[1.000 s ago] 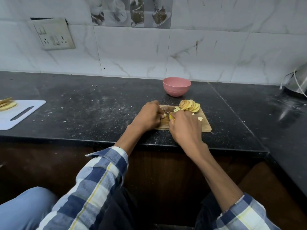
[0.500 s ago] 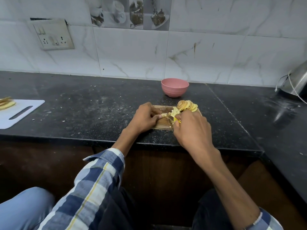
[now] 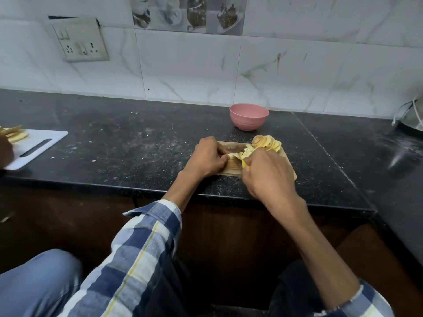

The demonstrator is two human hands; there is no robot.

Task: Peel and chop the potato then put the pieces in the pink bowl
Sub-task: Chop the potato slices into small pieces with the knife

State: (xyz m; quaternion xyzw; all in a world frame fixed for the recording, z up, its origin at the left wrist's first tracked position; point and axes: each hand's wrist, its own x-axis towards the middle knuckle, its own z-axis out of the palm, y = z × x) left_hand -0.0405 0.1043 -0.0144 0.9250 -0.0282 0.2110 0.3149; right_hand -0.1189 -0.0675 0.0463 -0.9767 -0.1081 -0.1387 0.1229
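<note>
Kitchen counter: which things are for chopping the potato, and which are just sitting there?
For the job: potato slices, wooden board, yellow-handled knife in the right hand, left hand holding a piece, pink bowl.

Just there: white board with other slices, wall socket, metal appliance.

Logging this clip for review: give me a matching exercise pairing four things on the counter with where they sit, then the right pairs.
Things:
1. pink bowl
2. potato slices
3. white board
4. wall socket

Places:
A. far left of the counter
B. on the tiled wall, upper left
C. far end of the wooden board
D. on the counter behind the wooden board

Pairs: 1-D, 2-C, 3-A, 4-B
</note>
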